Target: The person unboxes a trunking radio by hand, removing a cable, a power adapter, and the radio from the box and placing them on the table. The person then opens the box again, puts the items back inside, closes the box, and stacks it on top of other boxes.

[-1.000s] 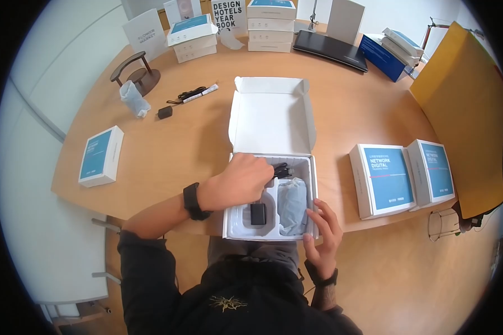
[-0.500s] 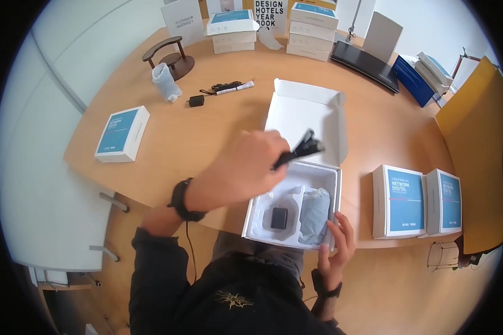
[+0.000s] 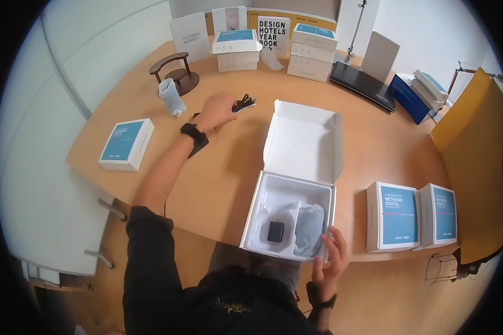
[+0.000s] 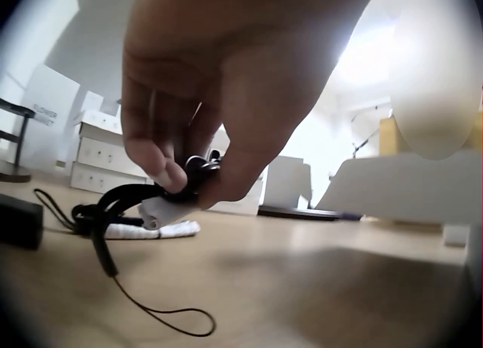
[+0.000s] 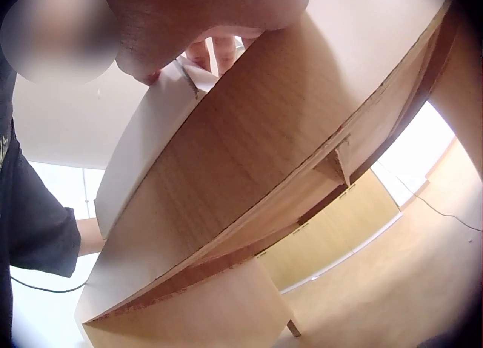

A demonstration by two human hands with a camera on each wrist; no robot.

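Note:
My left hand (image 3: 213, 113) is out over the table left of the box and pinches a bundle of black cable (image 3: 243, 102) between thumb and fingertips. In the left wrist view a black strap (image 4: 100, 238) with a thin cord loop hangs from the grip, beside a small white roll (image 4: 160, 211). Behind it a second white roll (image 4: 155, 230) with black cord lies on the table. My right hand (image 3: 332, 259) rests its fingers at the near right corner of the open white box (image 3: 250, 215). Inside are a black power adapter (image 3: 275, 230) and a pale wrapped item (image 3: 310, 231).
A black block (image 4: 21, 221) lies near the left hand. A pale pouch (image 3: 172, 97) and brown wooden stand (image 3: 179, 75) are beyond. One blue-white box (image 3: 126, 145) lies left, two stand right (image 3: 399, 215). Stacked boxes (image 3: 313, 53) and a black laptop (image 3: 363, 86) line the back.
My left hand lifted the black cable out of the open box's upper compartment and carried it left and away to the white roll on the table. The right hand stayed at the box's corner.

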